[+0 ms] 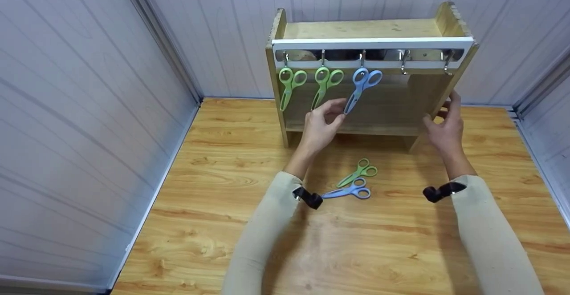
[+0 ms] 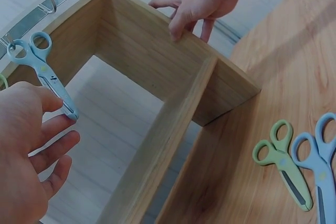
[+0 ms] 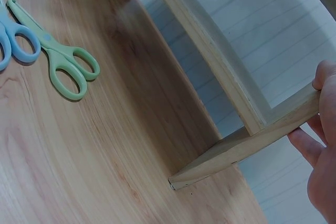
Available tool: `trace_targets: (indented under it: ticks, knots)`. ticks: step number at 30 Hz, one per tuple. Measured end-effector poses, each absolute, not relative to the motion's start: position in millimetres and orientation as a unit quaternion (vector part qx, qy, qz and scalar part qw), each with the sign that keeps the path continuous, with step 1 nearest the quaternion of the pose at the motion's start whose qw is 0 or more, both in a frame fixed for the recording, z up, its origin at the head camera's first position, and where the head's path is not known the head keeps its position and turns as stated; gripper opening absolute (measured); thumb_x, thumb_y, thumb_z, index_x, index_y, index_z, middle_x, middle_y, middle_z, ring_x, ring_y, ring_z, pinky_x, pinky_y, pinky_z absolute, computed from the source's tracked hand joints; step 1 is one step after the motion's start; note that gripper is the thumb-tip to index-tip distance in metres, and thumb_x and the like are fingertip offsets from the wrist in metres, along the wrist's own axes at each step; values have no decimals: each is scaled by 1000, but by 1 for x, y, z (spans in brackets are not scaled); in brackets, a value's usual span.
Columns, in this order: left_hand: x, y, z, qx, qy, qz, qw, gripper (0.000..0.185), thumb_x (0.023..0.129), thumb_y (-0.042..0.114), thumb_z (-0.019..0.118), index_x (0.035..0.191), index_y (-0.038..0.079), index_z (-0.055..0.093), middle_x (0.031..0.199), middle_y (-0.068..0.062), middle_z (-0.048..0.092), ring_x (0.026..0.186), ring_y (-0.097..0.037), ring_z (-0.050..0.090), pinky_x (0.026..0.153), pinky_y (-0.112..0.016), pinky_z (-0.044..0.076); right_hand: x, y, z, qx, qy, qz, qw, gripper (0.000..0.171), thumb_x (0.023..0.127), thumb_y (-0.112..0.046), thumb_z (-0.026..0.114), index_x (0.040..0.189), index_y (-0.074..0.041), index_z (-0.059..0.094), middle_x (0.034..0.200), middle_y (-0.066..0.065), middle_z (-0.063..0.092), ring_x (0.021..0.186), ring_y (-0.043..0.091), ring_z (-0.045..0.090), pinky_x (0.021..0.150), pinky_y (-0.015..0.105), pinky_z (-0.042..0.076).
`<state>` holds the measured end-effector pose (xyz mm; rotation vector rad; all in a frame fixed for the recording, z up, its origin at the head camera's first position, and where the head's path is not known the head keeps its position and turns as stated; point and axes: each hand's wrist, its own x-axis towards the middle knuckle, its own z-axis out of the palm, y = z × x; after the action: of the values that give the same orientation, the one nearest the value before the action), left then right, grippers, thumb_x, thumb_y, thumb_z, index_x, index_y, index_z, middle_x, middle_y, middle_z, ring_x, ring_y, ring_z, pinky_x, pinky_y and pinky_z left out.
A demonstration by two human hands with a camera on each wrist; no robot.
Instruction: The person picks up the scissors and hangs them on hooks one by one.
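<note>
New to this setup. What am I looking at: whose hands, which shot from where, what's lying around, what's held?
No machine: a person works bare-handed. The wide picture is taken from the head, the other two from the left and right wrists. The left hand pinches the tip of hanging blue scissors; the right hand grips the shelf by its side. Two green pairs hang alongside. On the wooden surface lie one green pair and one blue pair.
</note>
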<state>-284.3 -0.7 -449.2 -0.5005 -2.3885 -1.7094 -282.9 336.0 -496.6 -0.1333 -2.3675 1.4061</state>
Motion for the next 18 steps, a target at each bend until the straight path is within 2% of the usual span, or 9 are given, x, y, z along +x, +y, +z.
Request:
trace_targets:
  ticks: [4,8,14,18]
  knots:
    - [-283,-1,-449,-174,-796,-574,81,36,105,4,72,141,6,76,122,-16,86,110,-26,83,99,-33,65,-282,336,-495,-48,-843,502,186,85,105,-10,62,177,-31,23,159,17,54,128,20,60,97,21,49]
    - [-282,-2,-450,-178,-795,-574,82,38,105,3,72,142,6,75,125,-18,85,113,-28,82,102,-35,65,-282,336,-495,-45,-843,503,188,84,105,-10,62,177,-32,24,158,17,55,130,23,61,98,22,49]
    - [-279,-3,-455,-181,-792,-578,79,40,104,1,72,144,4,74,134,-18,82,124,-30,80,106,-33,64,-283,336,-496,-51,-842,504,186,84,106,-11,63,177,-32,23,153,10,56,124,12,60,93,19,50]
    - [-275,-4,-460,-184,-792,-578,72,42,104,1,72,146,4,72,139,-18,81,126,-31,79,107,-41,65,-284,336,-498,-49,-837,510,194,84,105,-9,62,177,-31,25,146,3,56,115,4,59,87,17,52]
